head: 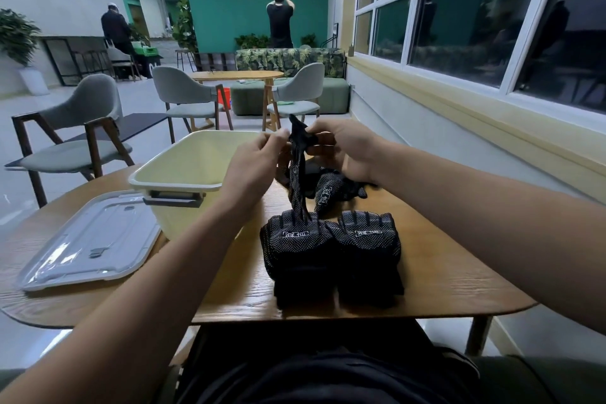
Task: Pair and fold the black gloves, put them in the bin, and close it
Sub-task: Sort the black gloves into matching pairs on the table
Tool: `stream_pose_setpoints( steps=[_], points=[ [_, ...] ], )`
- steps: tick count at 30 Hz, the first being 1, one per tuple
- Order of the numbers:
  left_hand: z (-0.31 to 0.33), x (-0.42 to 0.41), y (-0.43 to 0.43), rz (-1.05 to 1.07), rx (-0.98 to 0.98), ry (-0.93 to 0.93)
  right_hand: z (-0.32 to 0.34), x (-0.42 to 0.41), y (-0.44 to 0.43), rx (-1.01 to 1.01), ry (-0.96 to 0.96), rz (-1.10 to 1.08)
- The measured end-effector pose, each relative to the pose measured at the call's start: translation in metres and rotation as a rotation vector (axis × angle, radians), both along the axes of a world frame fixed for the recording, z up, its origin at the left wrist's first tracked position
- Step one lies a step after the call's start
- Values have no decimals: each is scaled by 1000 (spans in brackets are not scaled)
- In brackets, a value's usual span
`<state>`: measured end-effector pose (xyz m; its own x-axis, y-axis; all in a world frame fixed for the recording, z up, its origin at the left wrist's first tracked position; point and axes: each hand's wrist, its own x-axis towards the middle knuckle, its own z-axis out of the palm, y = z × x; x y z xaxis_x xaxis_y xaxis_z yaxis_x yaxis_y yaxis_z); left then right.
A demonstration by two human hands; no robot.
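Note:
Both hands hold one black dotted glove [297, 170] up above the table; it hangs down edge-on. My left hand [252, 164] pinches its top from the left, and my right hand [344, 147] grips it from the right. Two folded glove stacks [331, 252] lie side by side near the table's front edge. A small heap of loose black gloves [337, 188] lies behind them, under my right hand. The pale yellow bin [183, 174] stands open at the left of the gloves. Its clear grey lid [88, 243] lies flat on the table further left.
The wooden table [442, 279] ends close to a wall under a window on the right. Grey chairs [82, 134] and another table stand behind. Two people stand far back in the room.

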<state>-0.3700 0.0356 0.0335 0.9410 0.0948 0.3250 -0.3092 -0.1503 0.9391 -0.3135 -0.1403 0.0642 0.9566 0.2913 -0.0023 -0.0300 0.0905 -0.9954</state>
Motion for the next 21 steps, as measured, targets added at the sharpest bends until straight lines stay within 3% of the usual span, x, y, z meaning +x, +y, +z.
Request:
stream_pose_setpoints(
  steps=[9,14,21],
  points=[
    [22,0,8,-48,54,-36,8,-18,11,91,46,134],
    [28,2,17,45,237,-191,7,-27,8,36,57,156],
    [35,0,16,102,527,-394,-18,-32,6,11,250,412]
  ],
)
